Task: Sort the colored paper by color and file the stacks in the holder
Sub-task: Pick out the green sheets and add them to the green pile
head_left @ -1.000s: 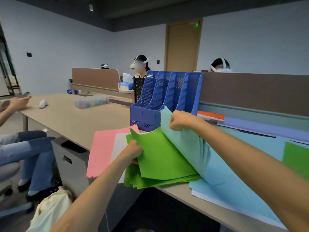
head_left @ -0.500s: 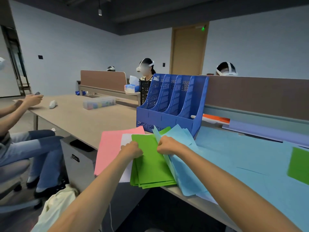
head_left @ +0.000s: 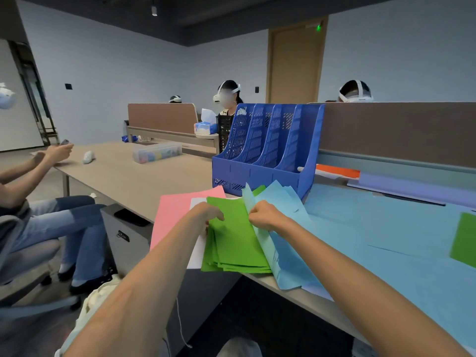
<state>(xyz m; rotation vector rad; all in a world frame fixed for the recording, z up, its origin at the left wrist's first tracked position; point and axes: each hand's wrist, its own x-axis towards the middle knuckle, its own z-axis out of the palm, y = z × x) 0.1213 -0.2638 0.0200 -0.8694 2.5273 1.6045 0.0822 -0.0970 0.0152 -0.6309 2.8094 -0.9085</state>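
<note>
A beige desk [head_left: 123, 176] backed by a brown partition [head_left: 386, 130] is seen in a grey-walled office. A green paper stack [head_left: 237, 243] lies at the desk's near edge, its left side gripped by the left hand [head_left: 206, 215]. The light-blue sheets [head_left: 291, 256] just beside it are pinched and lifted by the right hand [head_left: 265, 215]. A pink sheet [head_left: 172, 217] is partly covered by the stack. The blue holder [head_left: 268, 150] stands behind.

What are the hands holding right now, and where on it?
Left hand grips the green stack at its left edge; right hand pinches the blue sheets by their lifted left edge.
</note>
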